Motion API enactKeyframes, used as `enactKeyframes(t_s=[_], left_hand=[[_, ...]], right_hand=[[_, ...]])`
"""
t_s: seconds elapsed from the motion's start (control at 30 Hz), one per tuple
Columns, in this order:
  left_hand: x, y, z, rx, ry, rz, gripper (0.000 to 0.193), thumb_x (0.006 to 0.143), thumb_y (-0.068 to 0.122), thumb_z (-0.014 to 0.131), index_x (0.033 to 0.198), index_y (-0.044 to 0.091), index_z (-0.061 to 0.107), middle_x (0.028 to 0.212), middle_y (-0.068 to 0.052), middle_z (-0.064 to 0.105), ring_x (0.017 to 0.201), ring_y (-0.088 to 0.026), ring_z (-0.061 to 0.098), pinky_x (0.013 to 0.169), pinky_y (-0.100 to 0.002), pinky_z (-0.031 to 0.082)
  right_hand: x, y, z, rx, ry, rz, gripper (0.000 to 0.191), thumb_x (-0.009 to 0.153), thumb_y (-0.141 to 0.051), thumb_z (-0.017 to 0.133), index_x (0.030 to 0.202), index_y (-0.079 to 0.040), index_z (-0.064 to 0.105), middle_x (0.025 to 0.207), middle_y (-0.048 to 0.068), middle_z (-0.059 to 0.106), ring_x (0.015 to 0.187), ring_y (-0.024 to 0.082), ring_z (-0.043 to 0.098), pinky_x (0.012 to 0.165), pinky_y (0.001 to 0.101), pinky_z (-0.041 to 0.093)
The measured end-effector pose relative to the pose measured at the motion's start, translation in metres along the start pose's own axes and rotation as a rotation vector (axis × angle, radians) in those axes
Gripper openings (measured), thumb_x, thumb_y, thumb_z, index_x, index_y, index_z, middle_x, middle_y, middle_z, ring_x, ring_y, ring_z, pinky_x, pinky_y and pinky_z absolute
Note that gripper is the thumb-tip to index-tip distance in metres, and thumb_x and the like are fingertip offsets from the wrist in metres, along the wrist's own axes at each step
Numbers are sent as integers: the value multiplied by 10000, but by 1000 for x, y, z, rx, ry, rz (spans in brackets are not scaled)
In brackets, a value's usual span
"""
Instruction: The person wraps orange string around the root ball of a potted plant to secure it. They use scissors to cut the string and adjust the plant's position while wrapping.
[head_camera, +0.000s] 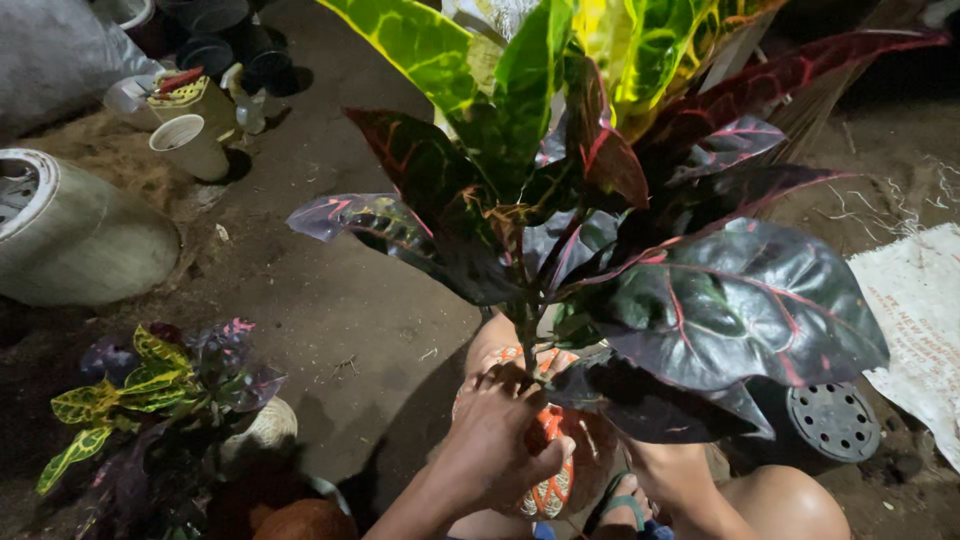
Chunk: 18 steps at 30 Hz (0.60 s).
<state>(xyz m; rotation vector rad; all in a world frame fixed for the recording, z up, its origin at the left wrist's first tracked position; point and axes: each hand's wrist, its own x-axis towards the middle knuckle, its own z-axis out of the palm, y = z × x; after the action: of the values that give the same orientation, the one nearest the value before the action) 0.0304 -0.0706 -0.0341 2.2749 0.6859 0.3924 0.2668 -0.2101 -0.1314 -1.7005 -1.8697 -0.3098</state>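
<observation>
A large croton plant (640, 200) with dark red, purple and yellow-green leaves stands in front of me. Its stem (526, 340) rises from a root ball (560, 480) wrapped in orange and white netting. My left hand (500, 435) clasps the top and side of that wrapped ball, with the fingers curled near the stem's base. A forearm (680, 480) on my right side reaches up under the big dark leaves. The right hand itself is hidden behind them.
A smaller croton (150, 390) sits at the bottom left. A pale bucket (80, 240) lies on its side at the left, with cups (190, 145) and black pots (215, 40) beyond. A black perforated disc (832, 420) and a white sack (920, 310) lie at the right.
</observation>
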Motion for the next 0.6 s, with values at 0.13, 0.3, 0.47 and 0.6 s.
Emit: enactKeyframes(t_s=[0.13, 0.3, 0.47, 0.6], left_hand=[[4, 5, 1, -7, 50, 47, 249, 746, 321, 735, 680, 87, 683, 641, -93, 680, 788, -338, 645, 760, -515, 432], [-2, -1, -1, 13, -24, -14, 262, 774, 351, 716, 737, 91, 709, 661, -103, 680, 779, -332, 654, 845, -492, 451], [-10, -8, -3, -60, -55, -51, 263, 784, 339, 678, 846, 84, 687, 748, -91, 716, 819, -337, 678, 843, -500, 470], [-5, -4, -2, -12, 72, 74, 282, 753, 339, 740, 820, 67, 713, 785, -151, 682, 861, -374, 634, 813, -537, 425]], right_hand=[[-2, 1, 1, -58, 31, -69, 415, 715, -45, 663, 1124, -71, 729, 1138, 149, 705, 1082, 372, 646, 960, 491, 479], [-15, 3, 13, 21, -64, -17, 407, 737, -32, 668, 1139, -60, 726, 1152, 125, 702, 1097, 333, 652, 983, 451, 481], [-25, -1, 29, -117, -180, -79, 441, 750, 0, 640, 1186, 43, 689, 1168, 120, 699, 1114, 282, 664, 1006, 460, 471], [-23, -1, 23, 191, -49, 25, 397, 793, 13, 622, 1179, -21, 709, 1205, 103, 690, 1120, 261, 661, 994, 414, 492]])
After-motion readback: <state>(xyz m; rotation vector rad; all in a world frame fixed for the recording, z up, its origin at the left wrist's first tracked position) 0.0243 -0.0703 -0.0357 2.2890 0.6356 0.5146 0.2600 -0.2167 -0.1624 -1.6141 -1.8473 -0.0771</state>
